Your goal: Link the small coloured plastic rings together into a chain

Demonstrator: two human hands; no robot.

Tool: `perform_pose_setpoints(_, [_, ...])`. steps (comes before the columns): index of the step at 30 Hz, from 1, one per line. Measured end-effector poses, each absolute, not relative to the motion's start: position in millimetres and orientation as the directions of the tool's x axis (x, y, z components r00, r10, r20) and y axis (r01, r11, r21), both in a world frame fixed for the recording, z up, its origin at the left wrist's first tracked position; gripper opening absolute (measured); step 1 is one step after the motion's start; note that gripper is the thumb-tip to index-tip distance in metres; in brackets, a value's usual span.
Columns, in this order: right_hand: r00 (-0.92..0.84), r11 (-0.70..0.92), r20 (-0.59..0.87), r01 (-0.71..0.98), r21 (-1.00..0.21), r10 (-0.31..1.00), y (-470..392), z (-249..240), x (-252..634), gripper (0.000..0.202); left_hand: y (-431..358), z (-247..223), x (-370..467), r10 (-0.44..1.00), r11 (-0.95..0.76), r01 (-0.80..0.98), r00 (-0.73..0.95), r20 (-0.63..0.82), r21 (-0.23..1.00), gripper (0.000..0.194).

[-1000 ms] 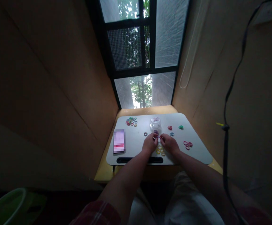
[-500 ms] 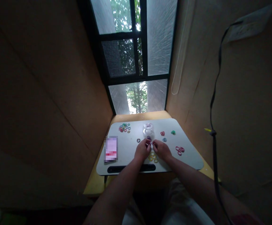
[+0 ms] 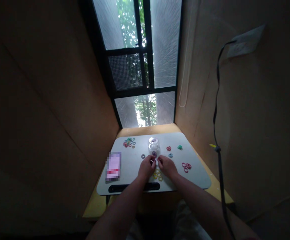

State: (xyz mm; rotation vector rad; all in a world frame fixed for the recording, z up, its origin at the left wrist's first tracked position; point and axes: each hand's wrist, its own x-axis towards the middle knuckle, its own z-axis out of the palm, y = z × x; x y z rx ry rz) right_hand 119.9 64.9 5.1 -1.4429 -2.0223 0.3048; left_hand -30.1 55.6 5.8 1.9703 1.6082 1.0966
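Observation:
My left hand (image 3: 147, 167) and my right hand (image 3: 167, 166) meet over the middle of the white lap table (image 3: 127, 166), fingertips pinched close together. Between them shows a small pale thing (image 3: 156, 159), too small to name. Just beyond the fingertips lie purple rings (image 3: 154, 153), in front of a clear plastic jar (image 3: 154, 145). Several yellow rings (image 3: 160, 178) lie below the hands, partly covered by them. A dark ring (image 3: 143, 156) is left of my left hand. Right of my right hand are pink rings (image 3: 186, 170).
Red rings (image 3: 169, 148), blue rings (image 3: 170, 155) and green rings (image 3: 180, 147) lie at the back right. A mixed-colour ring pile (image 3: 129, 143) sits back left, above a blurred-out phone-like object (image 3: 113, 165). A black cable (image 3: 217, 106) hangs on the right.
The camera has tilted and shifted, so the whole scene sits lower and slightly left. Both hands stay pinched together at the same place over the table.

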Motion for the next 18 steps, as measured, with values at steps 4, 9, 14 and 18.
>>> perform_pose_setpoints(4, [-0.204, 0.376, 0.354, 0.758, -0.533, 0.913, 67.1, 2.6, 120.1, 0.012, 57.2, 2.0, -30.8, 0.942, -0.270, 0.673, 0.035, 0.334, 0.689, 0.016])
perform_pose_setpoints(9, [-0.192, 0.372, 0.359, 0.753, -0.543, 0.913, 67.2, 2.2, 119.4, 0.012, 55.5, 3.3, -31.0, 0.942, -0.277, 0.660, 0.042, 0.334, 0.699, 0.015])
perform_pose_setpoints(14, [-0.203, 0.379, 0.359, 0.754, -0.536, 0.911, 67.0, 2.9, 119.0, 0.013, 54.0, 5.0, -30.8, 0.936, -0.291, 0.662, 0.048, 0.348, 0.690, 0.012])
perform_pose_setpoints(18, [-0.210, 0.371, 0.341, 0.764, -0.528, 0.917, 66.9, 5.0, 119.4, 0.012, 54.3, 4.6, -30.8, 0.937, -0.287, 0.680, 0.053, 0.344, 0.675, 0.011])
